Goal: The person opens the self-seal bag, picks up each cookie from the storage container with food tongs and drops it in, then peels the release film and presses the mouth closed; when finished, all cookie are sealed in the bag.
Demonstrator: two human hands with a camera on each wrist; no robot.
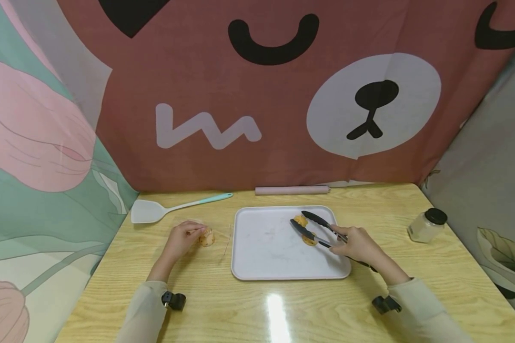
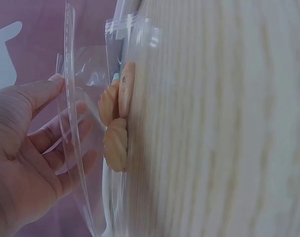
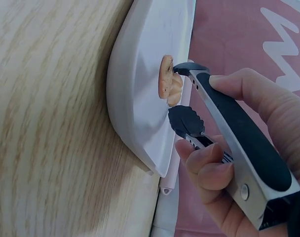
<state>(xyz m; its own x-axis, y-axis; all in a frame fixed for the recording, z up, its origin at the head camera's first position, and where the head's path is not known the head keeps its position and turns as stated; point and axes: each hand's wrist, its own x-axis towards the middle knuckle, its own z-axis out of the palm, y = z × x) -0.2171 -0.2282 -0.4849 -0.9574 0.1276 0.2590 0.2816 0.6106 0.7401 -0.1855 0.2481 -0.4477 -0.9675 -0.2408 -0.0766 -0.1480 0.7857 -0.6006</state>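
My left hand (image 1: 183, 241) pinches the edge of a clear plastic bag (image 2: 86, 69) on the table, left of the tray. Inside the bag lie golden-brown cookies (image 2: 115, 145), three of them showing in the left wrist view. With thumb and fingers, my right hand (image 1: 358, 247) grips metal tongs (image 3: 248, 133) that have black tips and dark grip panels. The tongs' jaws stand apart over the right half of a white tray (image 1: 266, 247). Two cookies lie on that tray by the tips: a ridged one (image 1: 300, 220) between them and a rounder one (image 1: 310, 239) partly behind the near arm.
A white spatula (image 1: 149, 212) with a turquoise handle lies at the back left. Behind the tray, a pink rolled tube (image 1: 291, 190) runs along the curtain. At the right stands a glass jar (image 1: 424, 228) with a black lid.
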